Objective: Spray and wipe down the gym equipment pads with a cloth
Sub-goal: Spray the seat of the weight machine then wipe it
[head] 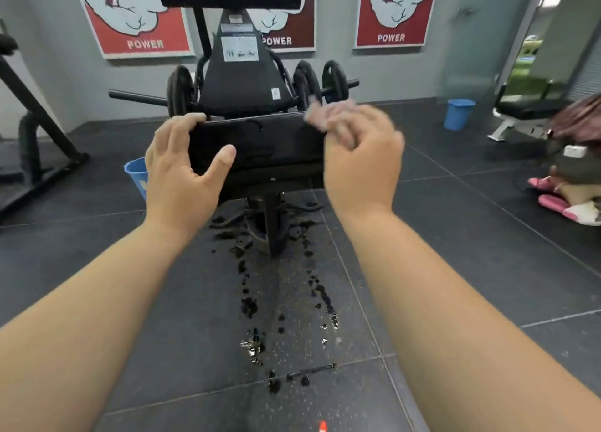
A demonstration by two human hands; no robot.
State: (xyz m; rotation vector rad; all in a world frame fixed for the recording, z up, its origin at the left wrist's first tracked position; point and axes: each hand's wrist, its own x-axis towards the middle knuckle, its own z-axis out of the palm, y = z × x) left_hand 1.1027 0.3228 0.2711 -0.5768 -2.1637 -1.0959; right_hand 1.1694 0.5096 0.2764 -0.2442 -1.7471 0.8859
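Head view: left hand (182, 171) gripping pad (260, 145) half-hides bucket (135, 174); right hand (361, 161) holds cloth (325, 116).

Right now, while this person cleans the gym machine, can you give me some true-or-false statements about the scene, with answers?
1. The right hand holds a cloth at the right end of the black pad. True.
2. The left hand holds a spray bottle. False: it grips the pad's left end.
3. The floor below the pad is dry. False: dark wet splashes lie there.
4. A blue bucket stands on the floor at the far right. True.
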